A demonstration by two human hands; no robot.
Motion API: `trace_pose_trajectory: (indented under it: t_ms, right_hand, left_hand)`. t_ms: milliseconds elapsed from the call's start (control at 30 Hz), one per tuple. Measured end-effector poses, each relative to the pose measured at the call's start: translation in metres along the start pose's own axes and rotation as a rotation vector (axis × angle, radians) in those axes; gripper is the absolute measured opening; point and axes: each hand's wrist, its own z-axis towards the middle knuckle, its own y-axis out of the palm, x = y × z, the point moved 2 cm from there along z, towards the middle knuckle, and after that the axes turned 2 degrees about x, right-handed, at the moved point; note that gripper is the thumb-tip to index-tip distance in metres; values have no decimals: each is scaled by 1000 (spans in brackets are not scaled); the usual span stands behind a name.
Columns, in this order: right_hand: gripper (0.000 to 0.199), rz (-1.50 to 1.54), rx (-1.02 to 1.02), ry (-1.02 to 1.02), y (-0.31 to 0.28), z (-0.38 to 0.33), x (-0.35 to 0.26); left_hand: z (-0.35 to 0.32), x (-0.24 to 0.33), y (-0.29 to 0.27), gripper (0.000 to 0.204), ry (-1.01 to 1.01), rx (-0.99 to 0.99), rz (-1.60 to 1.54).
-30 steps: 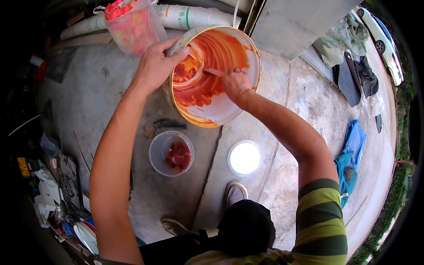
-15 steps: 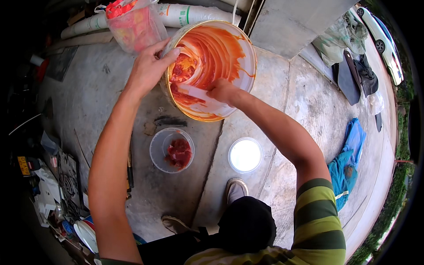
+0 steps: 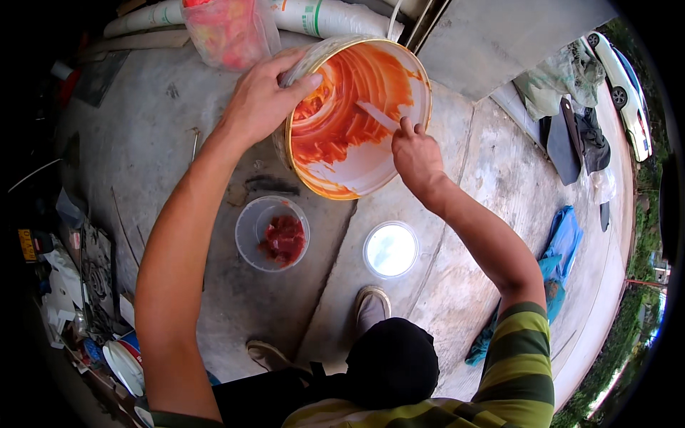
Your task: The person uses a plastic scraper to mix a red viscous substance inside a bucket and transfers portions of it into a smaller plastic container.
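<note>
My left hand [image 3: 262, 101] is clamped on the left rim of a large white bucket [image 3: 369, 168], which is tipped so its mouth faces me. Thick orange-red paste [image 3: 371, 68] coats the inside in streaks, with a barer whitish patch low on the right. My right hand [image 3: 419, 155] is closed round a pale flat scraper [image 3: 377, 114], whose tip is at the paste on the inner wall. Below the bucket, a clear plastic tub [image 3: 247, 227] stands on the floor with a dark red lump [image 3: 284, 241] inside. A round, bright lid [image 3: 391, 250] lies to its right.
A plastic bag [image 3: 232, 36] with red contents and a white wrapped roll [image 3: 332, 20] lie beyond the bucket. Clutter [image 3: 93, 271] lines the left side. Blue cloth [image 3: 562, 239] lies at right, and a white car [image 3: 626, 93] stands far right. My shoes [image 3: 372, 303] are near the lid.
My right hand and the scraper have moved up and right, away from the bucket's lower left wall. The bucket sits slightly further right in the view, still held by my left hand.
</note>
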Motion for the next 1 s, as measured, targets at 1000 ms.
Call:
trace_pose_trajectory:
  t_ms: [1000]
  right_hand:
    - [18,1176,78,114,7,-27,11]
  left_hand:
    - [-20,-12,-12,53,-154,47,-83]
